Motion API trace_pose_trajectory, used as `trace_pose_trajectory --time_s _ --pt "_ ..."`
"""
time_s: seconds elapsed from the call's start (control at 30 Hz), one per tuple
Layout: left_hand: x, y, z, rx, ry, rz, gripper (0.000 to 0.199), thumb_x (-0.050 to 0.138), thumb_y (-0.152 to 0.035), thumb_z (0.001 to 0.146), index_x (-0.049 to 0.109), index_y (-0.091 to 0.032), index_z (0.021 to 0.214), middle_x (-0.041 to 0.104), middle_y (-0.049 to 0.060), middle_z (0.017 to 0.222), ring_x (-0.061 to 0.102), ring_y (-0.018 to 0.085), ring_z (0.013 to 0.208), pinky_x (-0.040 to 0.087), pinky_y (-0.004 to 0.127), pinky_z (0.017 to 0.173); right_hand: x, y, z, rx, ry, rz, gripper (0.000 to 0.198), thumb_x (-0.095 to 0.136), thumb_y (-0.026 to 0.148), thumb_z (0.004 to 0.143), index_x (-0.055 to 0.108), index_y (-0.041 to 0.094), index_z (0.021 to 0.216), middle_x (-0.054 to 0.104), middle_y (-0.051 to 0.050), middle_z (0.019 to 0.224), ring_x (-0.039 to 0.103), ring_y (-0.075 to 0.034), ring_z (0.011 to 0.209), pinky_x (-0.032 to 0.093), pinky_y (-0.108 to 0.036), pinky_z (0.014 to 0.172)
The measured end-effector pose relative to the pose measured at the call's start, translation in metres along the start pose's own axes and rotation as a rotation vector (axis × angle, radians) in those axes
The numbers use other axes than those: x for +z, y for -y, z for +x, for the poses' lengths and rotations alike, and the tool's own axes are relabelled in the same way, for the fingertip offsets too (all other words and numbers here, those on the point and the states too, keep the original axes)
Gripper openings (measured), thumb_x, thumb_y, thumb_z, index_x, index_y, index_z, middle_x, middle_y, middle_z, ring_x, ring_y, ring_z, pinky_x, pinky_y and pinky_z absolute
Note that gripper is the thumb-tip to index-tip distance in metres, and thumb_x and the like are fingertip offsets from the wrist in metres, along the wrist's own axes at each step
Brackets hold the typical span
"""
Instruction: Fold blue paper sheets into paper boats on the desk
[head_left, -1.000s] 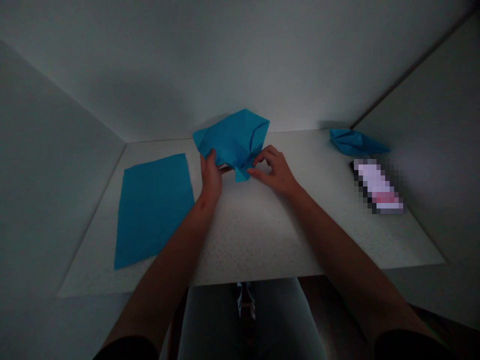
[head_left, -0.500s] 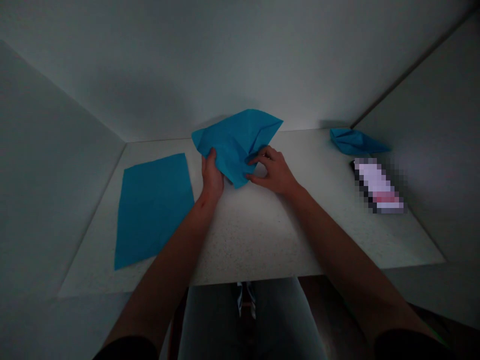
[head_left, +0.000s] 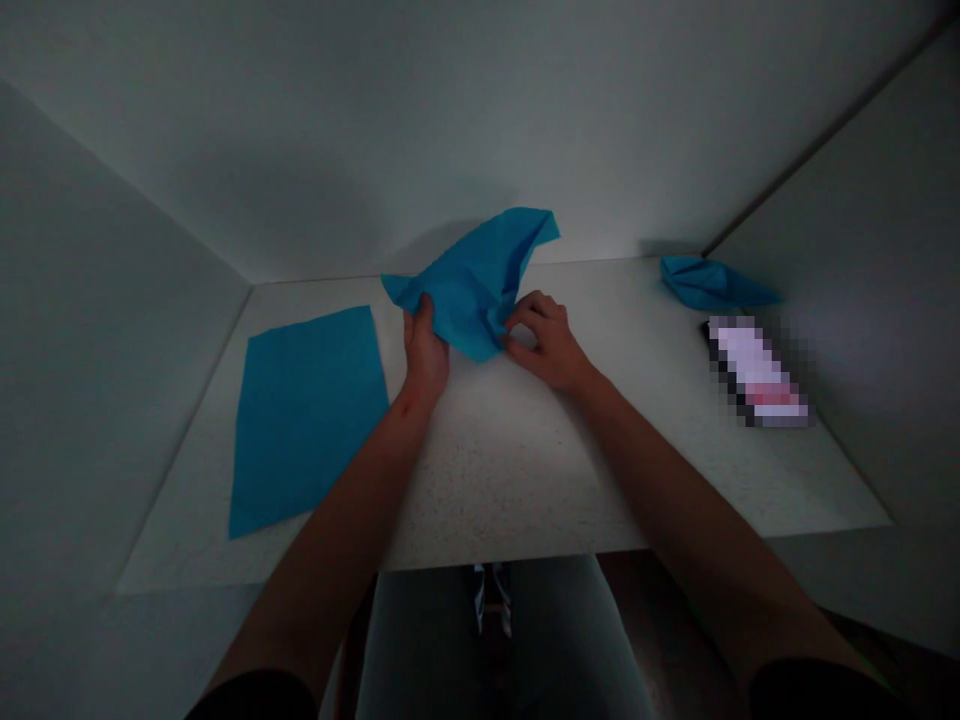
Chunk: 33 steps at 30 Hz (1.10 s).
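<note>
A creased sheet of blue paper [head_left: 469, 280] is held up over the back middle of the white table, its upper edge curling toward the right. My left hand [head_left: 426, 345] grips its left side, thumb on top and the other fingers hidden beneath. At the lower right edge, my right hand [head_left: 544, 340] pinches the paper between thumb and fingertips, gathering it into folds. Flat on the table to the left lies another blue sheet [head_left: 311, 420], smooth and unfolded, partly behind my left forearm.
The white table [head_left: 517, 480] is closed in by pale walls at the back and both sides. A folded blue paper piece [head_left: 712, 284] rests in the back right corner. Just in front of it is a phone [head_left: 757, 370] with a lit, pixelated screen.
The right part of the held paper has bunched up and its upper right corner has curled over. My right thumb and fingers have closed together on the lower edge. My left hand has barely moved.
</note>
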<state>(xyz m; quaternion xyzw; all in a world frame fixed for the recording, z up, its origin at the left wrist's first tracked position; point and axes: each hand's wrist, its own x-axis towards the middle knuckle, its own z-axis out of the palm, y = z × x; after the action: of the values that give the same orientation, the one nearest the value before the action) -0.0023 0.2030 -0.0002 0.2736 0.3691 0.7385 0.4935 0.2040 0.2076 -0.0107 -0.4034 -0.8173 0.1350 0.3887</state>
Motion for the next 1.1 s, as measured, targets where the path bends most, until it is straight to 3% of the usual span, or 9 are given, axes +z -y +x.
trace_pose_trajectory --time_s 0.1,0.23,0.37,0.47,0.6,0.73,0.9,1.1 --pt "-0.006 -0.001 0.003 -0.013 -0.041 0.08 0.061 0.06 -0.047 0.112 0.045 -0.031 0.169 0.061 0.009 0.17 0.059 0.027 0.157 0.054 0.047 0.127 -0.002 -0.003 0.005 0.047 -0.148 0.199 0.021 0.069 0.047 0.101 0.066 0.027 0.096 0.066 -0.005 0.101 0.059 -0.024 0.092 0.048 -0.042 0.086" --pt "-0.013 -0.001 0.005 -0.008 -0.094 0.172 0.067 0.055 -0.054 0.113 0.038 -0.031 0.174 0.054 0.01 0.176 0.059 0.027 0.157 0.053 0.049 0.128 -0.003 -0.008 0.009 0.194 -0.379 0.434 0.031 0.068 0.057 0.101 0.059 0.028 0.094 0.06 0.001 0.088 0.057 -0.02 0.084 0.051 -0.039 0.085" --pt "-0.018 0.002 0.006 0.066 -0.112 0.24 0.067 0.061 -0.065 0.109 0.052 -0.031 0.166 0.059 0.01 0.171 0.058 0.026 0.157 0.044 0.046 0.135 -0.003 -0.019 0.011 0.244 -0.556 0.532 0.033 0.072 0.057 0.098 0.055 0.029 0.092 0.052 0.003 0.084 0.055 -0.018 0.082 0.053 -0.035 0.082" --pt "-0.019 0.002 0.006 0.096 -0.068 0.272 0.071 0.07 -0.076 0.1 0.061 -0.03 0.154 0.067 0.012 0.162 0.062 0.03 0.153 0.051 0.049 0.13 -0.004 -0.028 0.012 0.273 -0.612 0.639 0.033 0.071 0.057 0.098 0.053 0.03 0.092 0.051 0.004 0.083 0.058 -0.017 0.08 0.059 -0.035 0.083" --pt "-0.018 0.001 0.003 0.077 -0.002 0.319 0.072 0.077 -0.08 0.094 0.065 -0.03 0.145 0.072 0.014 0.154 0.07 0.033 0.141 0.066 0.048 0.111 -0.004 -0.033 0.013 0.373 -0.611 0.804 0.04 0.075 0.063 0.094 0.051 0.031 0.093 0.052 0.006 0.078 0.062 -0.016 0.073 0.066 -0.037 0.081" --pt "-0.017 0.0 0.002 0.031 -0.01 0.317 0.068 0.075 -0.079 0.096 0.064 -0.03 0.141 0.073 0.014 0.151 0.074 0.033 0.134 0.071 0.047 0.099 -0.004 -0.028 0.015 0.435 -0.581 0.98 0.045 0.081 0.063 0.089 0.05 0.032 0.097 0.061 0.008 0.082 0.068 -0.015 0.074 0.07 -0.038 0.081" --pt "-0.015 0.004 0.003 -0.078 0.016 0.244 0.066 0.081 -0.071 0.096 0.065 -0.027 0.141 0.075 0.015 0.148 0.075 0.031 0.135 0.07 0.047 0.104 -0.004 -0.018 0.015 0.493 -0.443 1.118 0.049 0.082 0.065 0.086 0.048 0.033 0.102 0.069 0.006 0.091 0.075 -0.02 0.084 0.072 -0.043 0.081" --pt "-0.01 0.01 -0.002 -0.181 0.133 0.236 0.065 0.098 -0.053 0.085 0.068 -0.023 0.136 0.08 0.016 0.14 0.076 0.034 0.133 0.067 0.051 0.11 0.0 -0.012 0.014 0.524 -0.302 1.068 0.046 0.078 0.066 0.085 0.05 0.033 0.102 0.066 0.002 0.087 0.074 -0.025 0.086 0.071 -0.047 0.077"
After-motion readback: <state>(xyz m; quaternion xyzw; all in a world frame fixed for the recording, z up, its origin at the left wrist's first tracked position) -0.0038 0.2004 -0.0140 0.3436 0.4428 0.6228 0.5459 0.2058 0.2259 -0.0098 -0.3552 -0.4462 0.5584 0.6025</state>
